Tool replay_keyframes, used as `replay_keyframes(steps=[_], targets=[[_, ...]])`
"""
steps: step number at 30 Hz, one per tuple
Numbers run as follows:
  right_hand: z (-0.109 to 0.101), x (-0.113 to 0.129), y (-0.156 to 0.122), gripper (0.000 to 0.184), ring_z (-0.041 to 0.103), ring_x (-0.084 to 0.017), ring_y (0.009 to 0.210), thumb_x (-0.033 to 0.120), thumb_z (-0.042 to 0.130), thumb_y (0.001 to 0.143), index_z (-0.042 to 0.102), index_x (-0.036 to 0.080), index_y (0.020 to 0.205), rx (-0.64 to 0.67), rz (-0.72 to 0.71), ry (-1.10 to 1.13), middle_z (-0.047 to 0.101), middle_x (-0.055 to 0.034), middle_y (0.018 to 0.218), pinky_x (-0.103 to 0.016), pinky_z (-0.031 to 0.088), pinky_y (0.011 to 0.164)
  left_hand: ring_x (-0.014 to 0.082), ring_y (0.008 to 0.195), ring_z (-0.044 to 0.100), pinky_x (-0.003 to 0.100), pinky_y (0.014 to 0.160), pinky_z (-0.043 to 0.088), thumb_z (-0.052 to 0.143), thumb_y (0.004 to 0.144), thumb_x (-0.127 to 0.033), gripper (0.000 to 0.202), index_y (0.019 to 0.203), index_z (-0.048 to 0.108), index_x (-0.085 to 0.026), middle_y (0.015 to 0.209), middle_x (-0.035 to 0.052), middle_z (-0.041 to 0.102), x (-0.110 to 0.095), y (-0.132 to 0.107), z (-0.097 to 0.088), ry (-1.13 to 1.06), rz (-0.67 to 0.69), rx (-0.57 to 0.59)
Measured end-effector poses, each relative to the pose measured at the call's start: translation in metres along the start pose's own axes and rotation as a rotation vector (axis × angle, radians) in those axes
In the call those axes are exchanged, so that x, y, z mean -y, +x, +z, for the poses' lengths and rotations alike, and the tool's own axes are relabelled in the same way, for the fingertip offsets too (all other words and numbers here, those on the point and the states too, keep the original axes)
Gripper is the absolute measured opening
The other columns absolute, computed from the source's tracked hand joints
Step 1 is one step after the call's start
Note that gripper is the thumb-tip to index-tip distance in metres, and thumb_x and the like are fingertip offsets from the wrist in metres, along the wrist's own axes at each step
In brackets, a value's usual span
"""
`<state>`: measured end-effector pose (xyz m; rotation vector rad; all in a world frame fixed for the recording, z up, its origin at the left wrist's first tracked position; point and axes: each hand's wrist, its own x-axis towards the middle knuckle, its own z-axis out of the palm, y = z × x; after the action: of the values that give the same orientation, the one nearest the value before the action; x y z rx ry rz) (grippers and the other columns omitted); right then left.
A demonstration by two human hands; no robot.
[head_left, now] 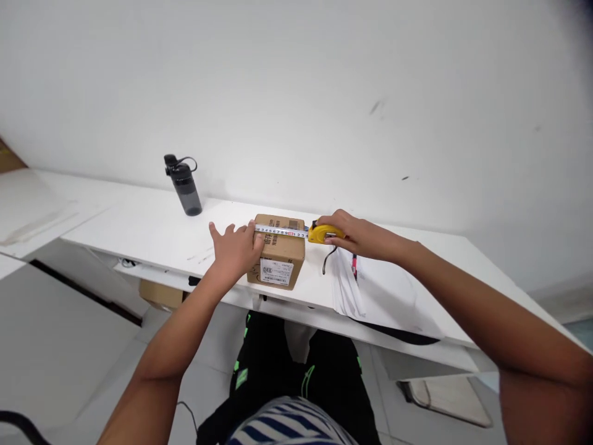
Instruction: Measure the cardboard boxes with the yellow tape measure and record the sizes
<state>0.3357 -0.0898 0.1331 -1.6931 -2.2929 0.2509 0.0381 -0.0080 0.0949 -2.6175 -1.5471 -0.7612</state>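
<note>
A small brown cardboard box point(281, 253) with a white label stands on the white desk point(152, 232). My left hand point(235, 247) rests against the box's left side and pins the end of a measuring tape at the top left edge. The white tape blade point(280, 232) stretches across the top of the box. My right hand point(356, 235) grips the yellow tape measure case point(322, 233) just right of the box, with its black cord hanging down.
A dark water bottle point(184, 185) stands at the back left by the wall. A stack of white papers point(370, 287) with a red pen lies right of the box. A brown box point(160, 295) sits under the desk.
</note>
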Motion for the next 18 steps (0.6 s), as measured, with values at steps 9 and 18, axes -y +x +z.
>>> replay_keyframes(steps=[9,18], targets=[[0.002,0.008,0.011,0.061,0.065,-0.029,0.103,0.050,0.054,0.091,0.042,0.026,0.145,-0.139,0.015,0.107,0.059,-0.0125,0.135,-0.042,0.053,0.084,0.0364,0.129,0.056,0.069,0.118,0.019,0.026,0.099,-0.037,0.058,0.147,0.047,-0.013,0.141,0.0174,0.061,-0.010,0.004,-0.012,0.094,-0.003,0.158],[0.030,0.075,0.105,0.059,0.068,-0.027,0.099,0.046,0.056,0.089,0.044,0.020,0.140,-0.147,-0.184,0.101,0.066,-0.0126,0.128,-0.038,0.051,0.081,0.0368,0.140,0.047,0.058,0.114,0.034,0.042,0.095,-0.042,0.056,0.148,0.044,-0.022,0.149,0.0159,0.055,-0.005,-0.010,0.009,-0.395,-0.233,0.025]])
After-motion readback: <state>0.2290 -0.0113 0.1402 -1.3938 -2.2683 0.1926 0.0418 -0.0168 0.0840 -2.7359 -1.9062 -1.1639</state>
